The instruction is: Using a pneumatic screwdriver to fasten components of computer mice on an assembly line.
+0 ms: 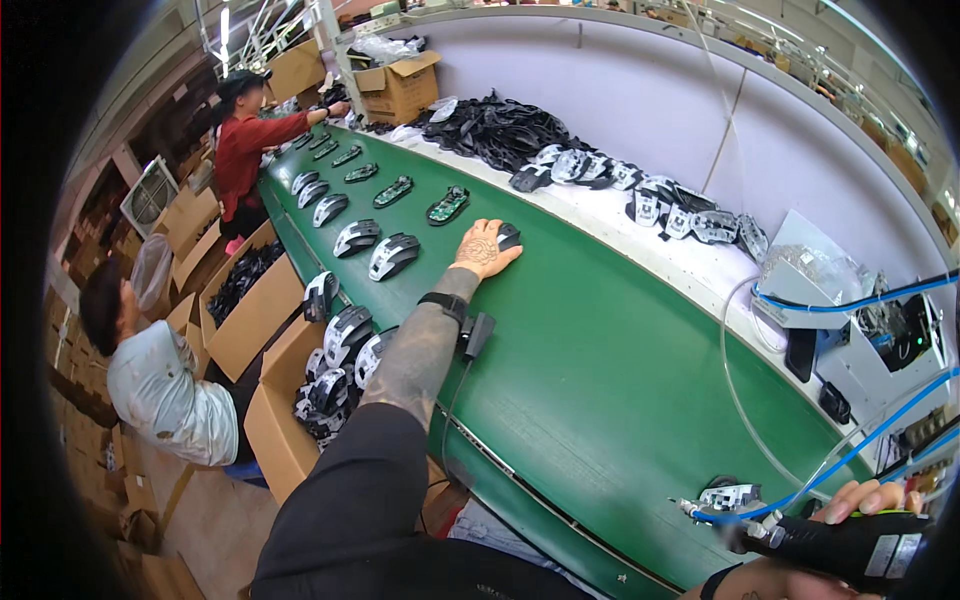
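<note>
My left arm stretches over a green conveyor belt (590,360). My left hand (482,250) is closed round a dark computer mouse part (509,237), partly hidden by the fingers. At the lower right, my right hand (868,498) grips a black power screwdriver (850,548) with hoses attached. Just beyond the tool's front lies a white and black mouse shell (732,495), partly covered by hose fittings. Mouse bases with green circuit boards (448,205) line the belt past my left hand. Silver-grey mouse top shells (394,257) form another row nearer the belt's left edge.
A cardboard box (275,425) of mouse shells stands beside the belt. White and black shells (690,212) and a heap of black parts (495,130) lie along the far ledge. Blue hoses (880,410) loop at right. Two people (245,150) sit or stand at left.
</note>
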Tool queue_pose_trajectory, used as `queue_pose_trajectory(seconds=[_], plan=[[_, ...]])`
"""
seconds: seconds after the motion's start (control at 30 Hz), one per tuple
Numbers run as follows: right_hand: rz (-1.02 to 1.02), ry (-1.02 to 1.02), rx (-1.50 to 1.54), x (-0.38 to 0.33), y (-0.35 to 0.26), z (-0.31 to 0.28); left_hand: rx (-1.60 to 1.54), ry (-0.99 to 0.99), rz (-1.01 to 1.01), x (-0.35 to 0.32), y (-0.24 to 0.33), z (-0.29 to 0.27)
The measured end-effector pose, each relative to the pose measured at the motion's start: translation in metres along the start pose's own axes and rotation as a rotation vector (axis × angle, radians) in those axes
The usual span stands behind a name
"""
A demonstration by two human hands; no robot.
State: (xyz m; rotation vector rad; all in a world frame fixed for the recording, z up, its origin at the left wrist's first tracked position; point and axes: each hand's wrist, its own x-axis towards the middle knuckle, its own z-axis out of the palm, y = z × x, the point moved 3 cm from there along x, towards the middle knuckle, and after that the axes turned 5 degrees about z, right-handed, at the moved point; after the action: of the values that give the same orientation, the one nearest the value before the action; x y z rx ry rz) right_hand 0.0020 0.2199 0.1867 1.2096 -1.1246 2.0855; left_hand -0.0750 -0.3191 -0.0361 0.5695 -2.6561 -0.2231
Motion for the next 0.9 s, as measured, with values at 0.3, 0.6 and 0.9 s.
queue_pose_trajectory(seconds=[0.3, 0.6, 0.9], plan=[[0.08, 0.088, -0.126, -0.01, -0.003, 0.0, -0.175, -0.233, -0.172, 0.011, -0.028, -0.051], [0.268, 0.301, -0.341, -0.011, 0.004, -0.017, 0.138, -0.415, -0.344, -0.026, -0.121, -0.099], [0.057, 0.079, 0.041, -0.005, 0.018, -0.004, 0.064, -0.078, -0.353, 0.07, -0.088, -0.063]])
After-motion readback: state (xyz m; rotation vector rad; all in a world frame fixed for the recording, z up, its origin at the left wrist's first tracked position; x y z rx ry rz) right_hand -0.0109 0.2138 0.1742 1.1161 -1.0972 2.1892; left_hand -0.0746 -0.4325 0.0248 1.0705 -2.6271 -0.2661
